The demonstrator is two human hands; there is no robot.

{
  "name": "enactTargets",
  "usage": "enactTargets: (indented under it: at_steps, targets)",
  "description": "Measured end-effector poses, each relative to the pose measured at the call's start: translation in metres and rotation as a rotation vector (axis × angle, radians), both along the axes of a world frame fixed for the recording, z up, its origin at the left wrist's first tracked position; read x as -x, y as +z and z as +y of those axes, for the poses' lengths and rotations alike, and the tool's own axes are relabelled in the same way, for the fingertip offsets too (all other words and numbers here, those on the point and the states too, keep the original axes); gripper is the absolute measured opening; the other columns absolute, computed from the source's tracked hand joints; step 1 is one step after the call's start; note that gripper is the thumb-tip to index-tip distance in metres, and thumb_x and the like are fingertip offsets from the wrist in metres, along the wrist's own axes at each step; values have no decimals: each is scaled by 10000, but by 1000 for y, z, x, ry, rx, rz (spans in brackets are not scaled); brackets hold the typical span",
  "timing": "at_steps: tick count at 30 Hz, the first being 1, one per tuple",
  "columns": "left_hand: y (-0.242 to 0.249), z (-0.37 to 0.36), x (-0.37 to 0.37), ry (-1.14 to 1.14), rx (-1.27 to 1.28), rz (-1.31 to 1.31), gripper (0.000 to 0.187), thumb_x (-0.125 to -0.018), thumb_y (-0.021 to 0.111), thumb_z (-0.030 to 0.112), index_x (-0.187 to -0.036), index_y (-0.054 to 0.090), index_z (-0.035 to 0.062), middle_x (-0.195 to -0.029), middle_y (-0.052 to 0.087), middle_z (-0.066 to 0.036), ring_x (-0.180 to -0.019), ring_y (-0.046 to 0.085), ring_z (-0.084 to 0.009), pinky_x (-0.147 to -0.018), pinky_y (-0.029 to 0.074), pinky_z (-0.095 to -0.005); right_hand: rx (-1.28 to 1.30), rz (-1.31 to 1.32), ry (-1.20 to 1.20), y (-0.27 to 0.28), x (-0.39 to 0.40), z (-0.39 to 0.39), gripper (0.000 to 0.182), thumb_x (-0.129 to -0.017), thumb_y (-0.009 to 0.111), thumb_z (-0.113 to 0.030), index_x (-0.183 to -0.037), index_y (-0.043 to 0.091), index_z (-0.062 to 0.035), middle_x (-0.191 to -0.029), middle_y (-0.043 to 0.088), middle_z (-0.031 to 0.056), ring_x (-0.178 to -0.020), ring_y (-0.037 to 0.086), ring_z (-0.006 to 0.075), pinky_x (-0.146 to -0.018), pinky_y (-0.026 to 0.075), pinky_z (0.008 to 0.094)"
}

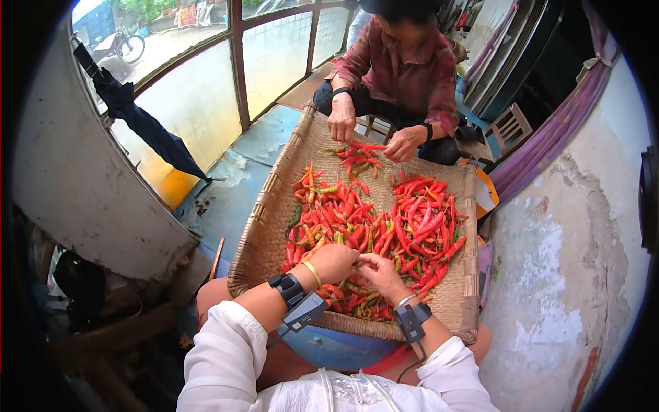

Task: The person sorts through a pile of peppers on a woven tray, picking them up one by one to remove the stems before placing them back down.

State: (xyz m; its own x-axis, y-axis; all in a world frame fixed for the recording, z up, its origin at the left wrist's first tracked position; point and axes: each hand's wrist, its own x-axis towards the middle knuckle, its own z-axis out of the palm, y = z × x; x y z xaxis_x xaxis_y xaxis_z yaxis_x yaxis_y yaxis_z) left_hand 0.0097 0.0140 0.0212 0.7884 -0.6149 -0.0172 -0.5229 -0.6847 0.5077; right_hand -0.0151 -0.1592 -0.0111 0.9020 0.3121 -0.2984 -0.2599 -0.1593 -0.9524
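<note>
Over the near part of a woven basket tray [264, 237], my left hand [332, 264] is closed, fingertips pinched and turned inward. My right hand [383, 277] meets it fingertip to fingertip, also pinched. Whatever is between the fingers is too small and covered to make out. Red chili peppers [425, 226] lie in a loose pile just beyond and to the right of my hands. Another heap of chilies [333, 213], mixed with some green and yellowish ones, lies on the left. Darker, shrivelled-looking chilies [367, 305] are below my hands.
Across the tray a co-worker sits, a hand [405, 143] at a red chili and the other hand [341, 120] above a small chili heap. A folded umbrella [147, 123] leans by the windows at left. A wooden chair [509, 130] stands at right, near a rough wall [549, 275].
</note>
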Motion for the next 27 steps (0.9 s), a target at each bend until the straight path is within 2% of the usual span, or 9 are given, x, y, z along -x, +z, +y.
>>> enactTargets:
  at_steps: [3, 7, 9, 13, 19, 22, 24, 26, 27]
  targets:
    - [-5, -2, -1, 32, 29, 37, 192, -720, 580, 246, -783, 625, 70, -680, 600, -147, -660, 590, -316, -600, 463, -403, -53, -105, -57, 3, 2, 1, 269, -785, 590, -43, -1047, 533, -55, -646, 512, -32, -540, 499, 47, -497, 428, 185]
    - [-3, -2, -2, 20, 40, 85, 203, -718, 588, 258, -778, 639, 71, -678, 601, -145, -652, 589, -318, -602, 463, -396, 38, -234, -46, 6, 3, 3, 229, -760, 611, -41, -984, 560, -45, -622, 525, -18, -541, 500, 47, -501, 427, 194]
    - [-10, -3, -2, 21, 70, 104, 222, -733, 583, 276, -791, 647, 72, -687, 603, -144, -651, 586, -317, -600, 459, -399, 223, -507, -74, 3, 1, 3, 162, -741, 620, -51, -899, 587, -37, -609, 544, -6, -532, 495, 44, -503, 421, 205]
    - [-1, -1, -2, 77, 97, 97, 252, -760, 578, 318, -804, 644, 78, -684, 603, -135, -683, 588, -306, -609, 453, -405, 418, -540, -44, 17, -2, -8, 70, -774, 574, -46, -840, 584, -26, -632, 556, -23, -553, 502, 34, -513, 417, 187]
    - [-4, 11, -11, 250, 31, -71, 242, -750, 583, 310, -767, 610, 70, -705, 598, -116, -708, 589, -289, -612, 460, -404, -40, -115, -506, 22, -23, -59, 52, -824, 557, -104, -820, 556, -52, -634, 566, 12, -472, 512, 67, -434, 415, 177]
    - [-2, 15, -13, 269, -36, -164, 247, -728, 595, 297, -790, 599, 57, -773, 587, -123, -739, 588, -289, -620, 471, -398, -632, -107, -828, 21, -28, -78, 151, -838, 560, -201, -922, 534, -79, -712, 605, 39, -568, 566, 95, -492, 465, 214]
    - [-9, 15, -15, 323, -140, -169, 264, -713, 607, 296, -777, 593, 40, -799, 577, -132, -733, 590, -292, -628, 474, -394, -704, -38, -829, 14, -27, -85, 218, -843, 555, -238, -986, 515, -79, -763, 622, 55, -629, 587, 111, -521, 480, 239]
    - [-9, 17, -14, 318, -177, -168, 261, -711, 608, 291, -779, 594, 39, -810, 576, -133, -734, 593, -288, -627, 476, -390, -656, 215, -647, 9, -24, -83, 238, -844, 551, -231, -1013, 513, -66, -778, 627, 73, -626, 595, 123, -515, 483, 249]
    - [-8, 18, -13, 314, -211, -165, 258, -708, 610, 285, -781, 596, 38, -822, 575, -134, -736, 596, -283, -626, 478, -386, -549, 192, -504, 11, -21, -77, 252, -842, 555, -219, -1025, 511, -52, -775, 626, 85, -612, 595, 130, -506, 482, 252]
